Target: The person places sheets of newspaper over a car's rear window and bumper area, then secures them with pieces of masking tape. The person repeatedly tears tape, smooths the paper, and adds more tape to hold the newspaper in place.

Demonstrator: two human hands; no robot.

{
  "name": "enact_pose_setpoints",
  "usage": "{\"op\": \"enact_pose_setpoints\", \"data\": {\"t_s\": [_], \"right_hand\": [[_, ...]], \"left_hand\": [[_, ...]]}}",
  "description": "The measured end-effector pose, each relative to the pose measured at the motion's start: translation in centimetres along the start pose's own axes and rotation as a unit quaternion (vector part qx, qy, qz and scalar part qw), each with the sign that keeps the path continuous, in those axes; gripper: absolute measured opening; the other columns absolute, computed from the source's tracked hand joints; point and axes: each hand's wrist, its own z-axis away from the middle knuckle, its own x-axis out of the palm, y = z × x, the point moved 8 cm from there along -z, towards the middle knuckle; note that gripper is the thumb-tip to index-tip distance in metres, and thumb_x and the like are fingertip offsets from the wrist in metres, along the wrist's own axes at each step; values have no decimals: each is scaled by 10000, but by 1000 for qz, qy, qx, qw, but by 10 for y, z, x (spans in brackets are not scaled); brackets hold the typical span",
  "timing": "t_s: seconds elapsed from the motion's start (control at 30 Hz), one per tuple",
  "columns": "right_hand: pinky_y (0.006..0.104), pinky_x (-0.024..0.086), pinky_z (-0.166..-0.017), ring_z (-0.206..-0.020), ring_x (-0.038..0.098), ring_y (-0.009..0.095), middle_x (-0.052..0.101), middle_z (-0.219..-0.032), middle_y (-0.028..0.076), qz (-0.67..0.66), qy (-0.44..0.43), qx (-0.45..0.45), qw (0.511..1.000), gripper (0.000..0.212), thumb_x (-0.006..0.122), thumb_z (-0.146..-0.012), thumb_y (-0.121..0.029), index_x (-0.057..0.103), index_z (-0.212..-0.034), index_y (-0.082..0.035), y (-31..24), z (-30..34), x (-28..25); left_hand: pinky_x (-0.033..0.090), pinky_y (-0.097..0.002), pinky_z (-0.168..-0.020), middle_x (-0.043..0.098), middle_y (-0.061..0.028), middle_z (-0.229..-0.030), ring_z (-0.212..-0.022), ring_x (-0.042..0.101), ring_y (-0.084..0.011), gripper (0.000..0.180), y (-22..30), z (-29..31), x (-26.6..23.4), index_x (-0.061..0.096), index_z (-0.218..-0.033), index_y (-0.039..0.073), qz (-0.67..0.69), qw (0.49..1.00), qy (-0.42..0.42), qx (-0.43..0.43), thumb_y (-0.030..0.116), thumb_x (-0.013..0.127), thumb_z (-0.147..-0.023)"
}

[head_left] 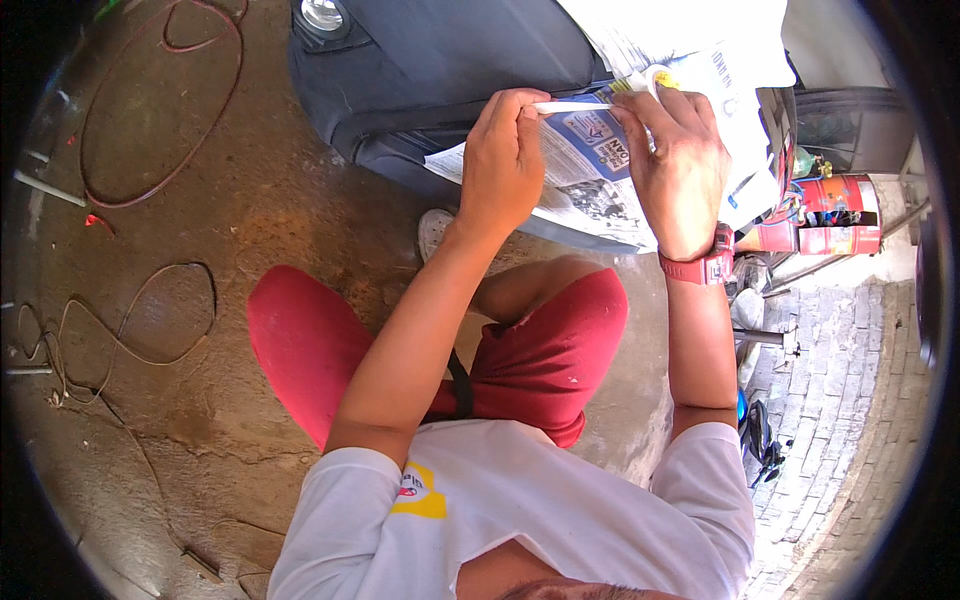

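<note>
White, thin and drawn almost straight: a narrow strip of tape (pixel 575 106) spans the two hands, long axis running left to right, close to level. The left hand (pixel 508 145) pinches its left end between thumb and forefinger; the right hand (pixel 682 155) grips the other end, thumb tucked under bent fingers. A white ring-shaped roll with a yellow patch (pixel 652 79) sits at the right fingertips, so the right is the nearer hand to it; how firmly it is held, cannot tell. Carrier: a dark grey, smooth, curved car bumper (pixel 440 100). The strip lies over its right half, well apart from the rounded left corner. Below the strip, toward the bumper's lower edge, a printed blue-and-white newspaper sheet (pixel 600 195) hangs past that edge, its pointed left corner below the left hand. Key relation, as judged: strip axis against the newspaper's upper margin, which the hands partly hide; the left hand is nearer the bare grey side. Contact between strip and paper or bumper: cannot tell from this angle.
</note>
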Motion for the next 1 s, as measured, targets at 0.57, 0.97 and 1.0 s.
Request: {"op": "enact_pose_setpoints", "data": {"t_s": [0.57, 0.97, 1.0], "right_hand": [[462, 571, -714, -914, 697, 313, 710, -924, 87, -16, 86, 54, 995, 173, 884, -889, -245, 762, -889, -122, 5, -4, 38], [483, 558, -688, -906, 669, 322, 631, -887, 95, 2, 26, 20, 999, 151, 829, -920, -191, 704, -913, -107, 3, -12, 40], [484, 559, -691, -909, 669, 324, 632, -893, 98, 0, 26, 17, 1000, 147, 826, -922, -188, 704, -915, -106, 3, -12, 40]], "left_hand": [[550, -287, -682, 740, -97, -1016, -777, 711, -134, 218, -22, -7, 1, 757, -947, -61, 56, 990, 66, -111, 139, 819, -1008], [542, -317, -633, 713, -84, -865, -685, 689, -175, 178, -11, -12, 2, 766, -824, -13, -30, 993, 105, -53, 92, 904, -868], [541, -323, -630, 707, -85, -855, -679, 689, -181, 184, -10, -12, 1, 764, -820, -13, -36, 993, 106, -47, 96, 905, -867]]}}
